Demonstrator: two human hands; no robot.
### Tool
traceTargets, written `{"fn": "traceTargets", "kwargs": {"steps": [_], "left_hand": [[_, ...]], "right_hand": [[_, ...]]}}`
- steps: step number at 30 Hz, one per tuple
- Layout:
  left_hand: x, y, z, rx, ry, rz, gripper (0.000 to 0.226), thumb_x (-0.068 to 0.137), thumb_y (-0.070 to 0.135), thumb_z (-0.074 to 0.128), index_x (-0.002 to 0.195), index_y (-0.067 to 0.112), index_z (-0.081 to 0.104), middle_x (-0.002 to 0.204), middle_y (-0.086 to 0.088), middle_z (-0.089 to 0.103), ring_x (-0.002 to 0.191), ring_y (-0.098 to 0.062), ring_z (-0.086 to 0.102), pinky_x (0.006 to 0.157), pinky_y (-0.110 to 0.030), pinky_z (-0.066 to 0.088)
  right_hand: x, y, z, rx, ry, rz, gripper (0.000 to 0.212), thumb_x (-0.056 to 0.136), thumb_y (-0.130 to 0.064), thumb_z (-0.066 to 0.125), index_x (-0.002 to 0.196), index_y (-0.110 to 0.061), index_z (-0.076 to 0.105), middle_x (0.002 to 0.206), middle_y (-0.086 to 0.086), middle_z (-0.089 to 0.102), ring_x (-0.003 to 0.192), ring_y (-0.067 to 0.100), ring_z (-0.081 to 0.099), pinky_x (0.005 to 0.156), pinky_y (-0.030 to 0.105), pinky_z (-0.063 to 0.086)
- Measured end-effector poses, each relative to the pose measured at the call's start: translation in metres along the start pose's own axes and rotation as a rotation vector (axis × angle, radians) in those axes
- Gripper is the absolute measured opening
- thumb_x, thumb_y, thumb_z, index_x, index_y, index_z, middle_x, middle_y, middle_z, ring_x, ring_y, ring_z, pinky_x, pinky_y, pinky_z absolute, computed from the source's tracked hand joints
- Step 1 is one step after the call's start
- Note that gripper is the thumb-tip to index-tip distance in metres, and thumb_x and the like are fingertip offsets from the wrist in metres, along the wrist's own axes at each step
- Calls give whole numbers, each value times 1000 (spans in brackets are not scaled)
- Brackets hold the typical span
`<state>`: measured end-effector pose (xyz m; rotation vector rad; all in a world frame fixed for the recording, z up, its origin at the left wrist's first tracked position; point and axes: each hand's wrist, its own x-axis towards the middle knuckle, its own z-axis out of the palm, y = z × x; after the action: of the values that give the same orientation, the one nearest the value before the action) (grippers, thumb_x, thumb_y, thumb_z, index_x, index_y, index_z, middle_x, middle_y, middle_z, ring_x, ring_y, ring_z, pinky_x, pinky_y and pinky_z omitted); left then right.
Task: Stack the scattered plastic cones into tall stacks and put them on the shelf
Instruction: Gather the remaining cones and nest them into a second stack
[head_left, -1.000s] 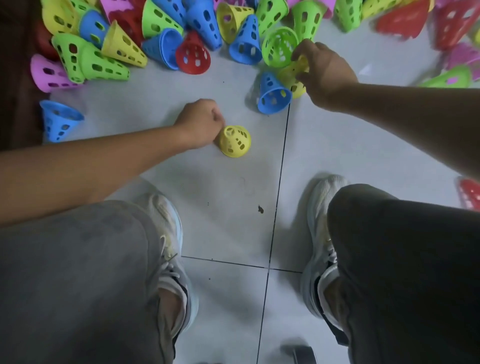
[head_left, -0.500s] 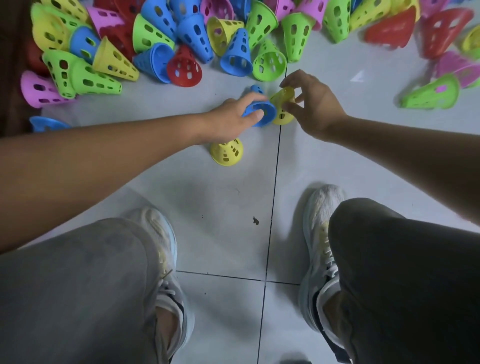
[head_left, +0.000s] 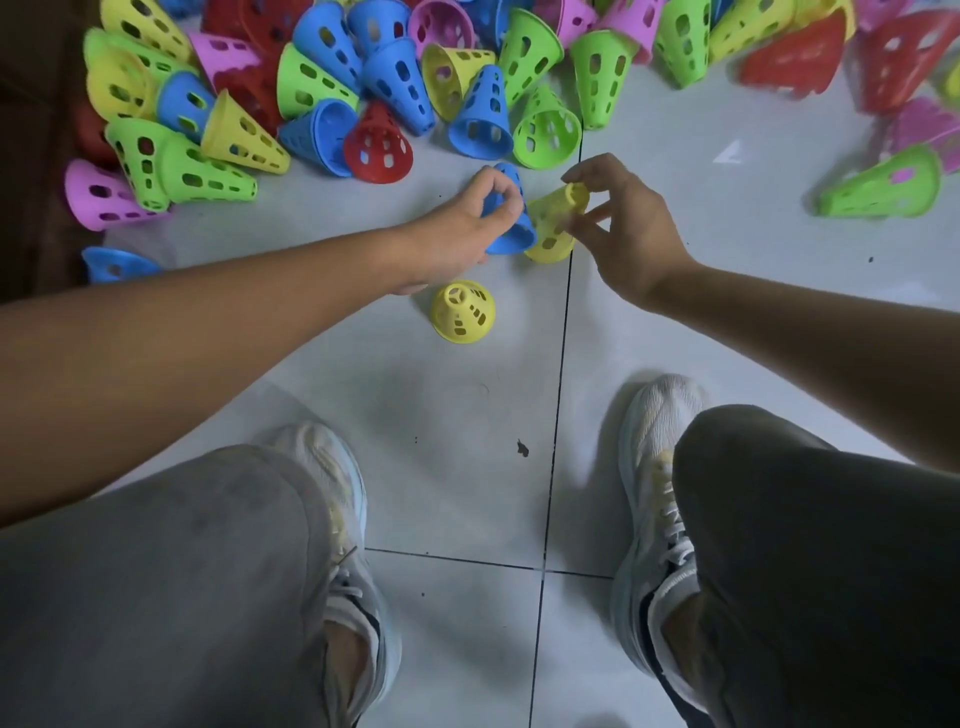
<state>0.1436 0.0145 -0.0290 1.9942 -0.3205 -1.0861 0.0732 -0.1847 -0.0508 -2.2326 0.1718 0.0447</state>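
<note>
Pale floor tiles (head_left: 727, 270) carry a heap of perforated cones (head_left: 322, 98) along the far edge. Ahead of it, a blue cone (head_left: 511, 234) is gripped in the left hand (head_left: 462, 234) and a yellow cone (head_left: 553, 223) is pinched at its narrow tip by the right hand (head_left: 623, 228), probably for nesting. Both are tilted, tips away. Another yellow cone (head_left: 462, 312) stands upright nearby, a likely stack base.

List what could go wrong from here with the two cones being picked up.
1. The right hand pinches the yellow cone only near its narrow tip, so it might slip or swing.
2. The blue cone in the left hand touches it; nesting them misaligned could jam.
3. The upright yellow cone sits just below the left wrist and might get knocked.
</note>
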Motion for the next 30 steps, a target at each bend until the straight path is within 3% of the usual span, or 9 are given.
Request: {"fn": "traceTargets", "kwargs": {"steps": [2,4,7,8,11,13,17,22,30], "left_hand": [[-8,2,-6,95,62,58,20,106,44,39,113,25,42,136,-16,48,106,-22,57,100,-43,51],[-23,3,-11,146,128,130,17,106,38,40,116,25,41,129,-17,52,92,-22,55,96,-51,51],[-47,-1,-14,112,160,289,32,106,21,47,135,21,35,112,7,49,83,-13,54,83,-26,52],[-55,-4,-14,82,165,307,43,104,18,51,142,23,31,114,7,48,86,-10,55,82,-21,51],[-71,-23,-10,5,213,270,75,95,19,68,150,39,21,127,-7,49,114,-16,57,95,-26,53],[-75,-38,-5,7,233,240,83,89,22,75,150,43,23,132,-3,46,123,-17,55,102,-31,51],[-70,-59,5,32,226,176,67,81,28,77,140,27,45,134,2,53,126,-12,54,109,-43,46],[-63,-65,10,264,247,174,58,81,20,79,133,23,52,129,6,55,117,-7,53,105,-33,44],[-74,-81,-3,328,298,185,65,82,22,81,139,25,50,137,6,51,121,1,44,105,-23,37]], "right_hand": [[-2,-4,0,40,31,-12,29,95,-19,64,123,-15,55,117,-2,61,87,13,61,81,26,53],[-8,-8,0,104,52,12,28,96,-19,64,122,-16,55,115,-6,60,88,13,60,74,23,50],[-19,-12,0,182,77,47,28,96,-24,65,122,-19,54,111,-14,59,89,12,62,76,32,55],[-22,-12,0,200,82,54,29,96,-26,65,122,-19,55,110,-15,59,90,12,63,78,35,57],[-29,-14,0,256,104,80,29,96,-27,65,123,-19,55,109,-16,59,90,9,62,81,38,58],[-32,-16,0,276,115,103,29,96,-28,65,122,-20,55,108,-17,60,89,10,62,81,40,58],[-33,-21,-2,304,120,136,28,96,-27,66,121,-20,56,107,-17,61,90,15,63,80,42,58],[-36,-30,-9,301,116,120,28,96,-27,66,121,-19,56,109,-13,62,90,17,64,80,43,57],[-44,-54,-8,287,92,67,28,96,-29,66,121,-21,56,111,-9,63,90,16,63,80,43,57]]}}
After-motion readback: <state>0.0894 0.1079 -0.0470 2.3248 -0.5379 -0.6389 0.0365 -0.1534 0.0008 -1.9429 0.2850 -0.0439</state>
